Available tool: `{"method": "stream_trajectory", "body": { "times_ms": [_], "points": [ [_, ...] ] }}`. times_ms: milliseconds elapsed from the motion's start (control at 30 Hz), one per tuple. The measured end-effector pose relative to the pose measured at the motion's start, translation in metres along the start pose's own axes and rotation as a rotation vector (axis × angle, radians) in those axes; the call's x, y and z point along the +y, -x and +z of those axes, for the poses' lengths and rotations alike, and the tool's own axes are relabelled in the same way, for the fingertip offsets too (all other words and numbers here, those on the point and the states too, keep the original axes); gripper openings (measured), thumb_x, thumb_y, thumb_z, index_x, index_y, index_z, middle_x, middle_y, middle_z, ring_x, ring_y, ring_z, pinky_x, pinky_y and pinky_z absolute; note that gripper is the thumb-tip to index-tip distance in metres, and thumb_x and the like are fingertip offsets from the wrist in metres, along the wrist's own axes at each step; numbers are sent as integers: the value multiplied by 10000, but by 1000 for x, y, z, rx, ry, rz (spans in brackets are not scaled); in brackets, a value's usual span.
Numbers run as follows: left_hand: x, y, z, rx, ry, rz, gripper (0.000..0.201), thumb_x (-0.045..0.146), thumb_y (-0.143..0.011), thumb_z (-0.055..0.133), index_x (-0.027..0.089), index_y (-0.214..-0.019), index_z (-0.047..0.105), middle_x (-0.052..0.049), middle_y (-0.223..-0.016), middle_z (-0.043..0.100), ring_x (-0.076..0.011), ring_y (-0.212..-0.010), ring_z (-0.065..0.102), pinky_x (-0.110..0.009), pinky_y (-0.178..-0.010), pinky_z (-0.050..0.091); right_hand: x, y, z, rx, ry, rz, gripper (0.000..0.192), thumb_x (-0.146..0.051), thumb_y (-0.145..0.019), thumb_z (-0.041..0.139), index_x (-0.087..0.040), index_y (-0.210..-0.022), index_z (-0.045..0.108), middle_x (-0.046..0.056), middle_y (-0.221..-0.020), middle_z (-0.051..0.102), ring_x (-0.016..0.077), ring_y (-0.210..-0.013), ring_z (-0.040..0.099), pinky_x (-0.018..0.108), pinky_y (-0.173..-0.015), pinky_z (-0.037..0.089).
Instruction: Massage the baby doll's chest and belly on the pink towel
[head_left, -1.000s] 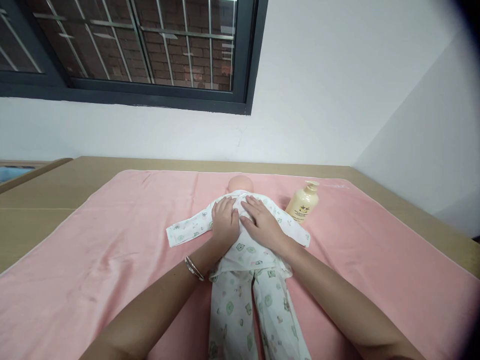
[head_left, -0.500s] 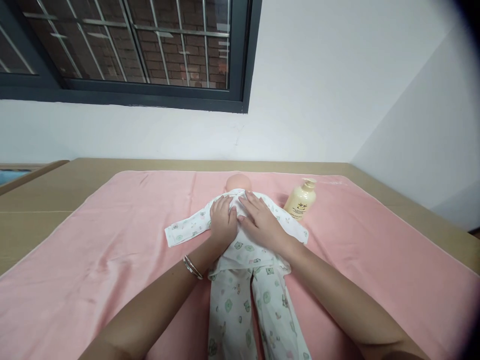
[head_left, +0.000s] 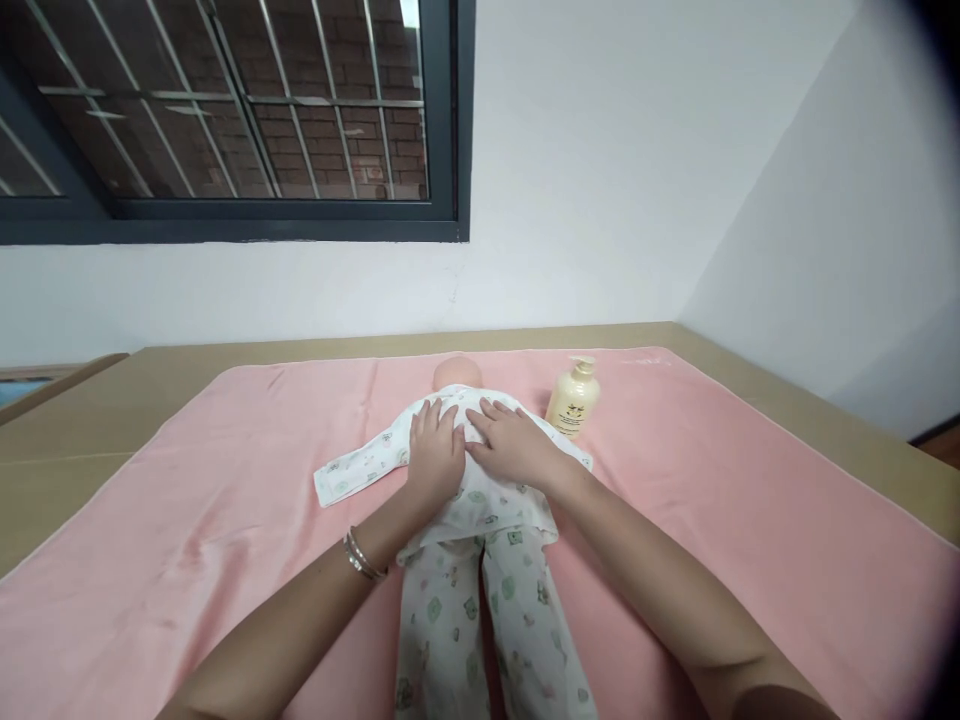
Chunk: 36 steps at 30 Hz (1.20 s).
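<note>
A baby doll lies on the pink sheet [head_left: 247, 450], its bald head [head_left: 457, 373] at the far end. It wears a white printed long-sleeved top [head_left: 487, 505] and matching trousers [head_left: 442, 620]. My left hand [head_left: 437, 450] rests flat on the left of the top's upper part, fingers stretched out. On the right of it lies my right hand [head_left: 514, 440], also flat with fingers spread. The two hands are close together, thumbs toward each other. Which way the doll faces is hard to tell. Just right of the doll stands a cream pump bottle [head_left: 574, 400].
The sheet covers a tan surface [head_left: 82, 430] whose border shows around it. Behind it rises a white wall [head_left: 585, 200] with a dark-framed, barred window [head_left: 247, 225] at the upper left. A wooden rail [head_left: 67, 385] is at the far left.
The view has tilted and shifted, so the scene sits further left. My right hand has shifted slightly on the top, while my left hand stays on it much as before.
</note>
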<state>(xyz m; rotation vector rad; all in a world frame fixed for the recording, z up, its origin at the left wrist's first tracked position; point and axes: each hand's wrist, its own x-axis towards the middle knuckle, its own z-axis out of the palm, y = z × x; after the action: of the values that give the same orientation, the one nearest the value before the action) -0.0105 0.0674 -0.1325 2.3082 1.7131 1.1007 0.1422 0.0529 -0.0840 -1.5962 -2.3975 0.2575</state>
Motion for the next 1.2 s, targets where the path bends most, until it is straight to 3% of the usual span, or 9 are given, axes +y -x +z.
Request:
{"method": "stream_trajectory", "body": {
  "times_ms": [100, 200, 300, 400, 500, 600, 733, 933, 1200],
  "points": [
    [33, 3, -14, -151, 160, 63, 491, 350, -939, 359, 124, -1369, 437, -148, -1483, 386, -301, -1425, 227, -519, -1167, 153, 13, 10, -32, -29, 9, 19, 509, -416, -944, 372, -215, -1410, 417, 142, -1500, 354, 329, -1370, 327, 544, -1073, 255],
    [68, -6, -20, -248, 490, 11, 488, 404, -945, 374, 186, -1378, 433, -95, -1481, 407, -248, -1407, 289, -434, -1172, 191, 28, 22, -63, 38, -51, 55, 561, -500, -961, 309, -203, -1429, 393, 140, -1501, 355, 295, -1369, 343, 456, -1080, 286],
    [97, -31, -10, -356, 959, -189, 418, 450, -941, 389, 237, -1265, 548, -63, -1425, 486, -232, -1375, 358, -384, -1152, 241, 47, 28, -84, 182, -71, 141, 609, -500, -963, 304, -133, -1447, 354, 159, -1524, 298, 284, -1403, 276, 398, -1100, 272],
    [118, -66, 10, -549, 1400, -485, 509, 511, -944, 328, 186, -1288, 515, -129, -1410, 485, -218, -1342, 413, -343, -1100, 333, 67, 26, -92, 306, -11, 238, 581, -399, -960, 346, -36, -1414, 362, 215, -1512, 292, 303, -1417, 227, 404, -1115, 240],
    [133, -97, 26, -523, 1643, -671, 578, 503, -953, 253, 125, -1362, 409, -176, -1398, 475, -194, -1251, 513, -289, -995, 440, 82, 20, -92, 319, 27, 275, 514, -284, -951, 349, -2, -1380, 377, 232, -1487, 330, 285, -1406, 256, 377, -1105, 256],
    [143, -114, 32, -445, 1786, -762, 608, 494, -954, 221, 104, -1407, 334, -197, -1409, 455, -197, -1200, 554, -280, -903, 500, 90, 17, -90, 256, 75, 273, 446, -189, -938, 312, -25, -1332, 439, 208, -1437, 422, 247, -1353, 361, 339, -1068, 304],
    [149, -119, 37, -444, 1879, -800, 630, 504, -948, 234, 90, -1413, 329, -213, -1411, 451, -214, -1165, 583, -283, -857, 522, 90, 16, -87, 237, 153, 280, 400, -120, -902, 322, -79, -1243, 527, 174, -1303, 567, 251, -1249, 475, 410, -1065, 284],
    [143, -110, 38, -475, 1893, -807, 618, 480, -948, 279, 50, -1383, 366, -223, -1362, 503, -223, -1117, 612, -287, -821, 540, 84, 13, -81, 292, 337, 300, 348, -115, -849, 407, -47, -1139, 587, 220, -1172, 625, 287, -1131, 558, 471, -1053, 254],
    [97, -65, -12, -665, 1897, -818, 586, 486, -932, 320, 62, -1314, 453, -256, -1322, 528, -293, -1139, 606, -393, -871, 529, 79, 3, -74, 339, 499, 341, 285, -94, -843, 388, -65, -933, 657, 178, -926, 703, 245, -872, 652, 445, -1066, 217]
  ]
}}
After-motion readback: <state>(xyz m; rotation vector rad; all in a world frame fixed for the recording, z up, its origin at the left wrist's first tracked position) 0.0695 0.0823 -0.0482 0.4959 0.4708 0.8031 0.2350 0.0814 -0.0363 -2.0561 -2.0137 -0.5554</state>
